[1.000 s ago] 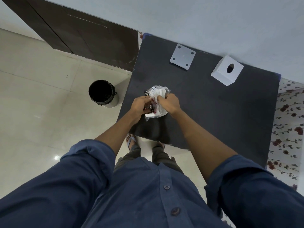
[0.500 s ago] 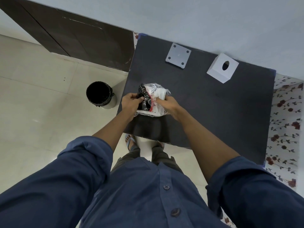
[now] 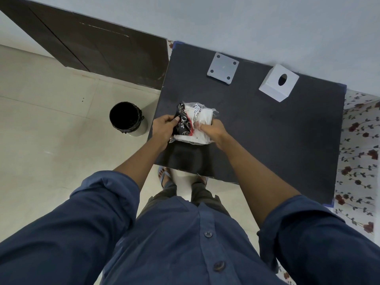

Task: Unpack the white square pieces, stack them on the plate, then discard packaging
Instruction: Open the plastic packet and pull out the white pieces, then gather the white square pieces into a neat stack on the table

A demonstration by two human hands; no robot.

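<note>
Packet [image 3: 193,124] of white squares held in both hands at the counter's [image 3: 267,130] near left edge.
Left hand [image 3: 164,128] pinches the packet's black printed side; right hand [image 3: 211,130] clamps the clear side over the white squares. Plate [image 3: 223,68] and white box [image 3: 278,82] sit well apart at the far edge. Black bin [image 3: 127,118] stands on the floor, left of the counter.

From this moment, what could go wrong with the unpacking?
1. Both hands, left hand and right hand, work the packet near the table edge; white pieces could perhaps slip out onto the floor.
2. The plate sits far across the table, so loose pieces may drop during the carry.
</note>
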